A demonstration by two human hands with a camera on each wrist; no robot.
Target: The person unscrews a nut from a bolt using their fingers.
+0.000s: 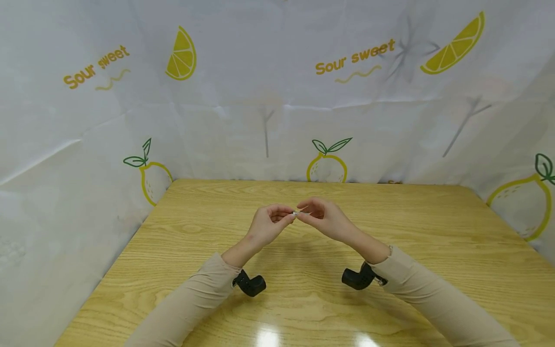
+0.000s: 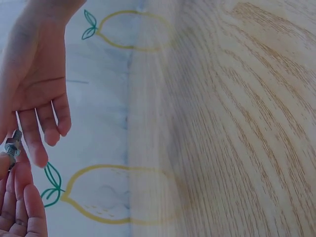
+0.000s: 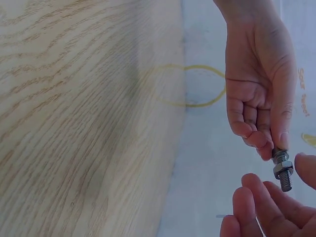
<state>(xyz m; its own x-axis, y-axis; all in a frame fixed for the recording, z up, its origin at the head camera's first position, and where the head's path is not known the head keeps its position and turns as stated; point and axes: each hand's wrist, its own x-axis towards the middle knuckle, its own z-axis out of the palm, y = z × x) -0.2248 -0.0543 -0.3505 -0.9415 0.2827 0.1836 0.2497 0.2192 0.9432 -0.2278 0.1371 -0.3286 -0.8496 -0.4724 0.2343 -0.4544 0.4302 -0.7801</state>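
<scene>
A small metal bolt with a hex nut on its thread (image 3: 283, 168) shows between the two hands. My left hand (image 1: 270, 224) pinches it by one end between thumb and fingertips. In the right wrist view this left hand (image 3: 259, 84) comes in from the top, and the bolt's threaded end points away from it. My right hand (image 1: 329, 219) faces it from the other side. Its thumb and fingers stand apart around the bolt's free end, as the right wrist view of that hand (image 3: 276, 212) shows. The bolt's gripped end is hidden by the left fingertips.
Both hands are above a wooden table (image 1: 303, 308). A white curtain (image 1: 243, 130) printed with lemons and lettering hangs behind it and along its sides. Each wrist carries a black camera mount, the left one (image 1: 251, 284) and the right one (image 1: 357, 278).
</scene>
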